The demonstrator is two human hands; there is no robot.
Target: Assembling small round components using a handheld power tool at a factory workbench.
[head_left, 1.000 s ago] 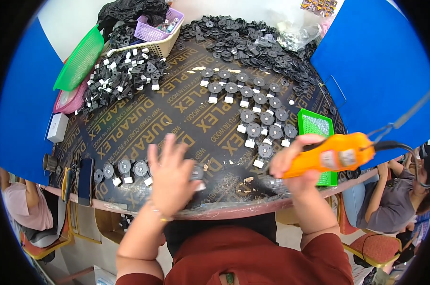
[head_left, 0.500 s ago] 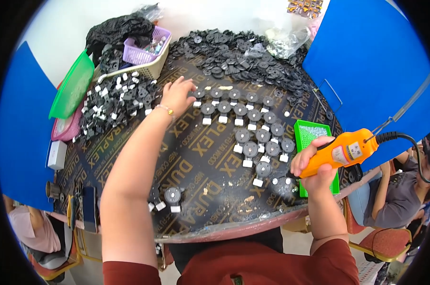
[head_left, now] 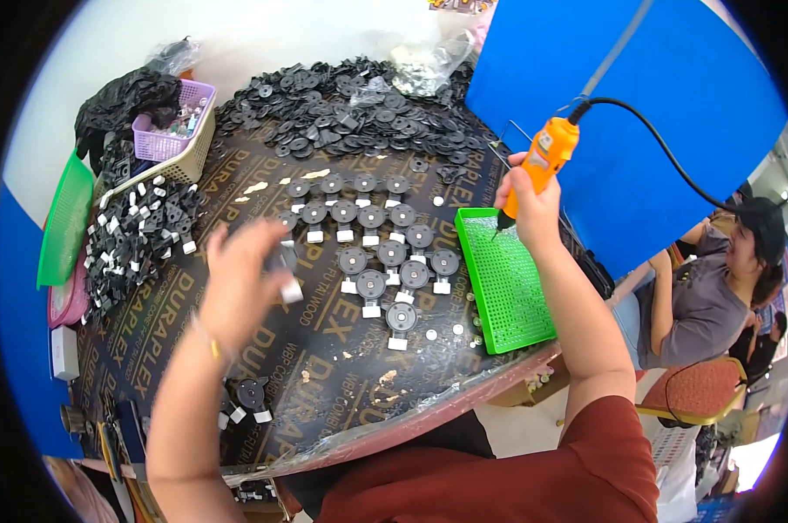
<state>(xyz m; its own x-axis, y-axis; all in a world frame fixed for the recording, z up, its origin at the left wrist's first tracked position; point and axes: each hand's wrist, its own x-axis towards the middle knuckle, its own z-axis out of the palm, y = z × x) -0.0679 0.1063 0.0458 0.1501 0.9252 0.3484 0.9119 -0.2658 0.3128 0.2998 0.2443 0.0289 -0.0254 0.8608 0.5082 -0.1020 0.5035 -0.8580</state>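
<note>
My left hand (head_left: 241, 275), smeared by motion, is closed around a black disc part with a white block (head_left: 291, 289), lifted over the left side of the rows. Similar black discs with white blocks (head_left: 370, 285) lie in curved rows on the table. In my right hand (head_left: 533, 205) is an orange electric screwdriver (head_left: 548, 150), gripped round its body, its bit pointing down. The bit hangs over the far left corner of a green perforated tray (head_left: 517, 296) with small shiny screws at its far end.
Black discs (head_left: 341, 109) are heaped at the back. On the left lie a pile of black and white pieces (head_left: 141, 240), a purple basket (head_left: 163, 144) and a green basket (head_left: 67, 222). Blue panels (head_left: 577, 113) flank the table. A cable runs off right, where another person (head_left: 703, 296) sits.
My left hand has come nearer and now holds a disc part. My right hand has raised the screwdriver from level to upright, bringing its bit over the tray. The whole view has shifted.
</note>
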